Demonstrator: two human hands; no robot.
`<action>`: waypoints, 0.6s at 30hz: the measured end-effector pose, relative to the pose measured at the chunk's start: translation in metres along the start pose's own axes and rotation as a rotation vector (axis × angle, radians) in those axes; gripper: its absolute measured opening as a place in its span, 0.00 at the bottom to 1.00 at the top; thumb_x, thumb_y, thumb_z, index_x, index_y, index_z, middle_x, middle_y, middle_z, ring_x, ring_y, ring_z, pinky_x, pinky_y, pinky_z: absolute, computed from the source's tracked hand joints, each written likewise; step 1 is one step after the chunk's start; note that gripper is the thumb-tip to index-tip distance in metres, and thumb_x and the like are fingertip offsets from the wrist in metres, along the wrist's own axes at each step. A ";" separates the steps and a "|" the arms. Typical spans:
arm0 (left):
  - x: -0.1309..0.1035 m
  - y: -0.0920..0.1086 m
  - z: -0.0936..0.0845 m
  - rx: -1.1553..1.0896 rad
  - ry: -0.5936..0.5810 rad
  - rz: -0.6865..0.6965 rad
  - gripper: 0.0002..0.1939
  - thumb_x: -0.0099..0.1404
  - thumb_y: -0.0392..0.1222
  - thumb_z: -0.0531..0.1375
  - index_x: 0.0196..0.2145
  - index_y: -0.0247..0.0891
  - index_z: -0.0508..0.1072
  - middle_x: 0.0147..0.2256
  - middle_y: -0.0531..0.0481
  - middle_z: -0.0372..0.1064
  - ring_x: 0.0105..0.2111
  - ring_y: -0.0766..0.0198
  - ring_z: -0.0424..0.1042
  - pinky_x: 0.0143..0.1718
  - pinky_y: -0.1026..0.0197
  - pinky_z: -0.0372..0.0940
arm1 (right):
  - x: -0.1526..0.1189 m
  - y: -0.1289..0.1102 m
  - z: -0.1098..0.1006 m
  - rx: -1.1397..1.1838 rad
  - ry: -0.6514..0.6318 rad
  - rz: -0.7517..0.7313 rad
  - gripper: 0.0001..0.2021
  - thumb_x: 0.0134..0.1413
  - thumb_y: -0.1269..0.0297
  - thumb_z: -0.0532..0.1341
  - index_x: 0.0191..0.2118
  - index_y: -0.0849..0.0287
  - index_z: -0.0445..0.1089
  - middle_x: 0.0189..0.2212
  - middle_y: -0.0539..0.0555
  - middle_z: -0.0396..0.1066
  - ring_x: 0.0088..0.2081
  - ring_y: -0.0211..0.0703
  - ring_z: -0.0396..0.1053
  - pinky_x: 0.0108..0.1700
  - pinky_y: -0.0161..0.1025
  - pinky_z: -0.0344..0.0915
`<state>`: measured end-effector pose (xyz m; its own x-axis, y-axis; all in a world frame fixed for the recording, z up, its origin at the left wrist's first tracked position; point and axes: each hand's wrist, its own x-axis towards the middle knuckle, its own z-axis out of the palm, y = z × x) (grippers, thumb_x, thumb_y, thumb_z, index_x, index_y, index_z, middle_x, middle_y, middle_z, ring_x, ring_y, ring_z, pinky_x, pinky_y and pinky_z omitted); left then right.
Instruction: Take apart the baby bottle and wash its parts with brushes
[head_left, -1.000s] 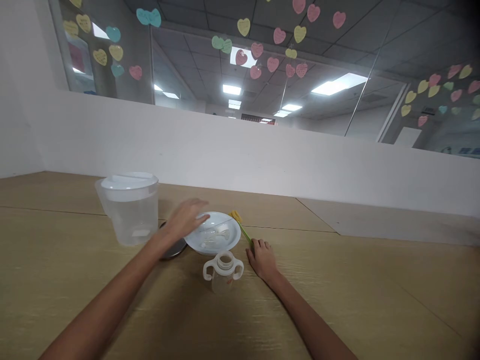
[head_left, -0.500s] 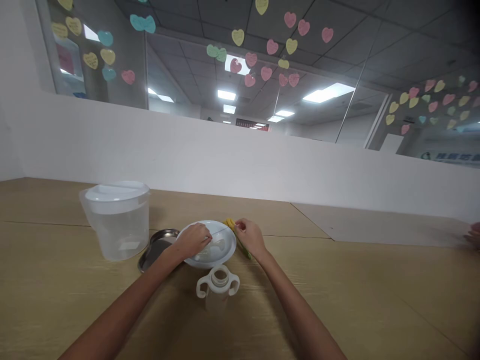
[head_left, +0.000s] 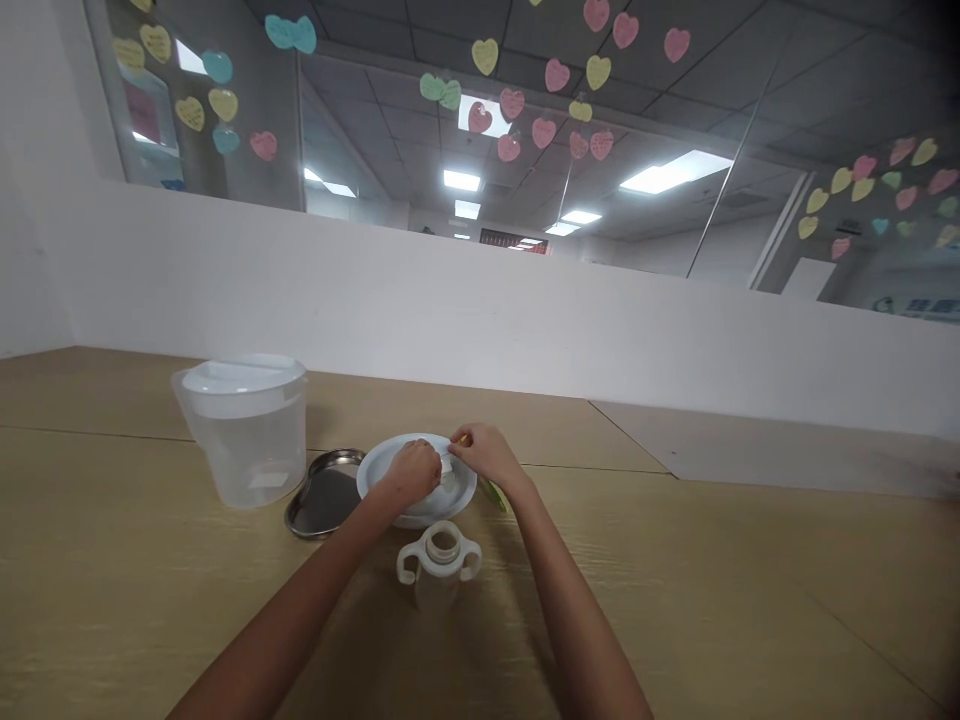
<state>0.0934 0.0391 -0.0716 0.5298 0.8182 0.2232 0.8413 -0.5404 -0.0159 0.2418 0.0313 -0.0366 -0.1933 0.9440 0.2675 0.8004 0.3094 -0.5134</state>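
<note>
Both my hands are over a white bowl (head_left: 379, 467) holding a small pale, translucent piece (head_left: 448, 475). My left hand (head_left: 414, 474) is closed above the bowl's middle, and its fingers hide what they grip. Beside it, at the bowl's far right rim, my right hand (head_left: 484, 452) is closed in a pinch; what sits between its fingertips is too small to make out. A slim yellow-green item (head_left: 494, 494) lies partly under that hand, right of the bowl. In front of the bowl stands a clear baby bottle (head_left: 437, 585) with two white handles and an uncapped neck.
A shiny metal kidney-shaped tray (head_left: 325, 500) lies left of the bowl. Farther left stands a large clear plastic pitcher (head_left: 255, 450) with a white lid. Behind the wooden table (head_left: 712, 590) rises a white wall (head_left: 465, 320) under a window with heart-shaped notes.
My hands have come closer together over the bowl, the left moving right and the right moving slightly left. A thin line seen between them earlier is hardly visible now. The view has shifted slightly.
</note>
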 end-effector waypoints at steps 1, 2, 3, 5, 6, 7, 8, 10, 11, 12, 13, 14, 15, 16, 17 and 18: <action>0.000 0.001 0.000 0.016 -0.004 0.002 0.05 0.59 0.35 0.59 0.30 0.33 0.75 0.34 0.41 0.73 0.42 0.55 0.69 0.46 0.53 0.61 | 0.000 0.000 -0.004 -0.006 0.004 0.000 0.10 0.49 0.65 0.60 0.37 0.61 0.74 0.32 0.54 0.75 0.33 0.38 0.69 0.35 0.32 0.60; -0.001 0.002 0.000 0.034 -0.010 0.003 0.05 0.58 0.34 0.59 0.30 0.33 0.76 0.34 0.40 0.73 0.42 0.53 0.68 0.46 0.54 0.60 | -0.001 0.000 -0.008 -0.011 0.007 0.000 0.11 0.49 0.65 0.59 0.38 0.61 0.74 0.33 0.55 0.75 0.33 0.38 0.69 0.35 0.32 0.60; -0.001 0.002 -0.001 0.051 -0.015 0.002 0.05 0.57 0.35 0.60 0.31 0.33 0.77 0.35 0.39 0.73 0.43 0.52 0.68 0.46 0.54 0.60 | -0.001 0.001 -0.013 -0.016 0.008 0.001 0.11 0.50 0.64 0.59 0.38 0.61 0.74 0.33 0.55 0.74 0.33 0.38 0.69 0.35 0.32 0.60; -0.001 0.003 -0.003 0.078 -0.019 -0.001 0.06 0.57 0.37 0.60 0.32 0.33 0.77 0.35 0.37 0.73 0.44 0.50 0.68 0.46 0.53 0.60 | -0.003 0.004 -0.023 -0.027 0.007 0.012 0.12 0.51 0.64 0.58 0.38 0.62 0.74 0.34 0.56 0.74 0.33 0.38 0.69 0.34 0.32 0.60; -0.001 0.004 -0.003 0.089 -0.019 -0.004 0.07 0.58 0.37 0.61 0.32 0.33 0.77 0.36 0.37 0.73 0.44 0.50 0.67 0.46 0.53 0.60 | -0.004 0.006 -0.027 -0.035 0.002 0.021 0.12 0.51 0.64 0.57 0.39 0.63 0.73 0.33 0.56 0.74 0.32 0.38 0.69 0.34 0.32 0.60; -0.001 0.004 -0.004 0.099 -0.018 -0.009 0.07 0.58 0.38 0.60 0.33 0.33 0.77 0.36 0.37 0.73 0.45 0.50 0.67 0.47 0.53 0.60 | -0.006 0.008 -0.031 -0.044 -0.007 0.031 0.12 0.51 0.64 0.57 0.39 0.63 0.73 0.33 0.56 0.74 0.31 0.38 0.69 0.33 0.33 0.59; -0.001 0.005 -0.004 0.107 -0.017 -0.016 0.08 0.59 0.38 0.60 0.33 0.33 0.77 0.37 0.36 0.73 0.45 0.50 0.67 0.47 0.53 0.59 | -0.008 0.010 -0.035 -0.054 -0.020 0.040 0.13 0.51 0.64 0.57 0.40 0.64 0.73 0.31 0.56 0.74 0.31 0.38 0.69 0.32 0.33 0.59; -0.001 0.006 -0.004 0.124 -0.025 -0.038 0.08 0.60 0.38 0.59 0.33 0.32 0.76 0.37 0.36 0.73 0.45 0.50 0.68 0.47 0.52 0.60 | -0.012 0.013 -0.041 -0.079 -0.055 0.055 0.13 0.51 0.64 0.57 0.40 0.64 0.72 0.29 0.56 0.74 0.29 0.38 0.69 0.32 0.33 0.59; -0.001 0.008 -0.004 0.133 -0.036 -0.056 0.09 0.61 0.38 0.58 0.34 0.31 0.76 0.37 0.36 0.73 0.44 0.50 0.68 0.46 0.52 0.61 | -0.014 0.015 -0.044 -0.092 -0.074 0.061 0.13 0.50 0.64 0.57 0.40 0.64 0.72 0.27 0.55 0.74 0.29 0.38 0.69 0.32 0.33 0.59; -0.001 0.009 -0.004 0.142 -0.055 -0.078 0.09 0.62 0.38 0.57 0.34 0.31 0.75 0.36 0.37 0.73 0.43 0.51 0.70 0.44 0.51 0.62 | -0.015 0.015 -0.046 -0.104 -0.092 0.067 0.13 0.50 0.64 0.58 0.40 0.64 0.72 0.27 0.55 0.74 0.29 0.38 0.69 0.32 0.33 0.59; -0.001 0.010 -0.003 0.151 -0.078 -0.100 0.10 0.63 0.39 0.57 0.34 0.30 0.75 0.35 0.39 0.73 0.40 0.53 0.71 0.42 0.52 0.64 | -0.017 0.015 -0.048 -0.116 -0.109 0.073 0.13 0.50 0.64 0.58 0.40 0.64 0.72 0.26 0.55 0.74 0.28 0.38 0.69 0.32 0.32 0.59; 0.000 0.012 -0.002 0.160 -0.102 -0.120 0.10 0.64 0.40 0.56 0.35 0.30 0.74 0.35 0.42 0.72 0.39 0.56 0.71 0.41 0.52 0.65 | -0.018 0.015 -0.049 -0.126 -0.124 0.076 0.13 0.49 0.64 0.59 0.41 0.64 0.72 0.26 0.55 0.74 0.28 0.38 0.69 0.32 0.32 0.59; 0.001 0.013 -0.002 0.167 -0.125 -0.135 0.11 0.65 0.42 0.56 0.37 0.31 0.73 0.35 0.44 0.72 0.37 0.58 0.72 0.40 0.52 0.66 | -0.018 0.015 -0.051 -0.136 -0.139 0.079 0.13 0.49 0.64 0.59 0.41 0.64 0.72 0.26 0.55 0.74 0.27 0.37 0.69 0.31 0.32 0.59; 0.001 0.013 -0.001 0.174 -0.144 -0.145 0.11 0.65 0.43 0.56 0.38 0.31 0.72 0.36 0.46 0.71 0.37 0.60 0.71 0.40 0.53 0.67 | -0.019 0.015 -0.051 -0.147 -0.153 0.082 0.13 0.49 0.64 0.59 0.40 0.63 0.72 0.27 0.54 0.74 0.26 0.37 0.69 0.31 0.32 0.59; 0.002 0.013 0.000 0.179 -0.159 -0.151 0.12 0.65 0.43 0.55 0.39 0.32 0.71 0.37 0.47 0.71 0.37 0.62 0.71 0.40 0.53 0.67 | -0.018 0.015 -0.051 -0.160 -0.170 0.087 0.12 0.49 0.63 0.59 0.39 0.63 0.73 0.27 0.55 0.75 0.26 0.36 0.69 0.30 0.31 0.59; 0.003 0.013 0.001 0.181 -0.171 -0.153 0.12 0.65 0.44 0.56 0.40 0.32 0.71 0.38 0.47 0.70 0.38 0.62 0.71 0.40 0.53 0.67 | -0.017 0.015 -0.050 -0.176 -0.189 0.097 0.11 0.49 0.63 0.59 0.37 0.63 0.73 0.27 0.55 0.75 0.25 0.37 0.69 0.29 0.31 0.60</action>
<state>0.1060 0.0342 -0.0724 0.3930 0.9169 0.0694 0.9101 -0.3770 -0.1722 0.2861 0.0138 -0.0079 -0.2001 0.9780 0.0589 0.9035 0.2074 -0.3751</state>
